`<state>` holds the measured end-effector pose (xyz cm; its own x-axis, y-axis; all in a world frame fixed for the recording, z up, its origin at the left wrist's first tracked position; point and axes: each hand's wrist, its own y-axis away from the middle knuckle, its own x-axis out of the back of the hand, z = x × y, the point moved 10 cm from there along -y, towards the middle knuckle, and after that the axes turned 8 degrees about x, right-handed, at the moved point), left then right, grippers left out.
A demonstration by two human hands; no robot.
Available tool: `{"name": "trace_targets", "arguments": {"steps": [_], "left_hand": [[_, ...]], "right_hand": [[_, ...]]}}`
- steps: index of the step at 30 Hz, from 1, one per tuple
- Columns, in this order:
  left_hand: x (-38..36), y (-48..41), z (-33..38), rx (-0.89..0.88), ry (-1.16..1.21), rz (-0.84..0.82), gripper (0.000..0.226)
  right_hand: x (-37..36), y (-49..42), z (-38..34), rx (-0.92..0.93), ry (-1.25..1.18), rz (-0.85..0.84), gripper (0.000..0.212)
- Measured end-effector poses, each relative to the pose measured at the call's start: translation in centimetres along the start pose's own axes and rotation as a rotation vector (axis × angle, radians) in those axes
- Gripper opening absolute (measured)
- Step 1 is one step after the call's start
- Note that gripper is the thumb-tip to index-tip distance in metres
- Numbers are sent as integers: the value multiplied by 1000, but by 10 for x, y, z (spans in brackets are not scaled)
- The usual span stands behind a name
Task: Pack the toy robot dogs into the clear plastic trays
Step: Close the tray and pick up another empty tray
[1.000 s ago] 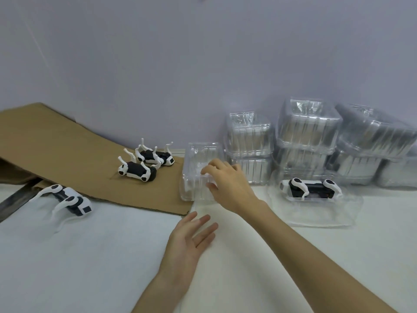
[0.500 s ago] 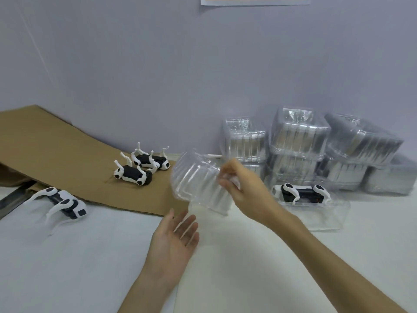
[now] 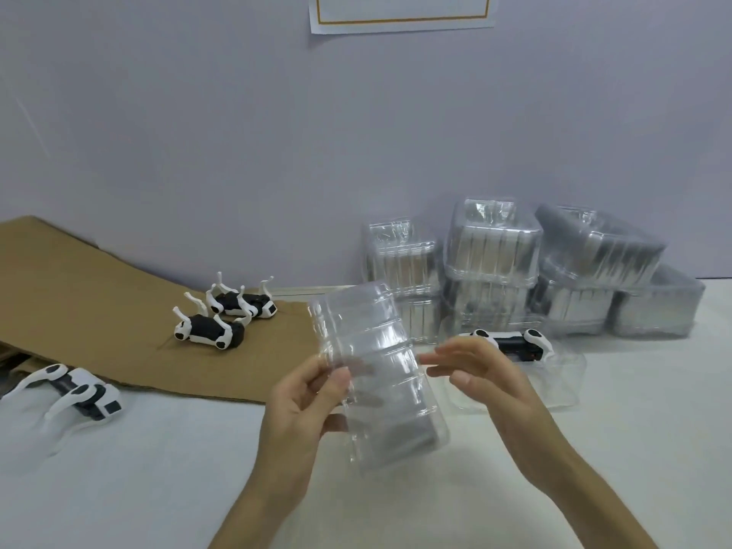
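Clear plastic tray [image 3: 380, 350], left edge gripped by left hand [image 3: 301, 410] fingers; right hand [image 3: 487, 374] fingers relaxed, straight, beside right edge.

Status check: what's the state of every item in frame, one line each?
held tray: empty, airborne, tilted
left hand: grips held tray's left edge
right hand: open, beside held tray; contact unclear
table tray: lidless, holds one dog
packed dog: lying in table tray
near cardboard dog: on its back, legs up
far cardboard dog: on its back, legs up
left dog: lying loose, unpacked
tray stacks: nested, untouched
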<state>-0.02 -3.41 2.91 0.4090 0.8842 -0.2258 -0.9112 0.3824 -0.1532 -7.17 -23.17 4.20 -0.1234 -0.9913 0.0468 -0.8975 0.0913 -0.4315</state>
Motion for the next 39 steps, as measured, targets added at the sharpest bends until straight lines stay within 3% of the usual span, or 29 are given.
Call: {"name": "trace_targets", "arguments": {"steps": [5,11,23,25,30,39], "left_hand": [[-33,-6,1,-63,-106,-58,30],[-41,0,-17,-14,-83,-127,32],[-44,6,-17,-26,-98,-102,24],[-49,9,-19,-18,-95,-136,31],[-48,9,-31,70,-92,-124,36],[-46,14,-15,-37,-115,-56,22]], "right_hand": [[-14,-19,12,-119,-23,108,50],[-19,-13,8,-36,-132,51,31],[-17,-10,11,3,-50,63,23],[-17,-8,11,7,-33,56,29],[-19,-5,15,-5,93,-2,66],[-20,-7,7,69,113,39,55]]}}
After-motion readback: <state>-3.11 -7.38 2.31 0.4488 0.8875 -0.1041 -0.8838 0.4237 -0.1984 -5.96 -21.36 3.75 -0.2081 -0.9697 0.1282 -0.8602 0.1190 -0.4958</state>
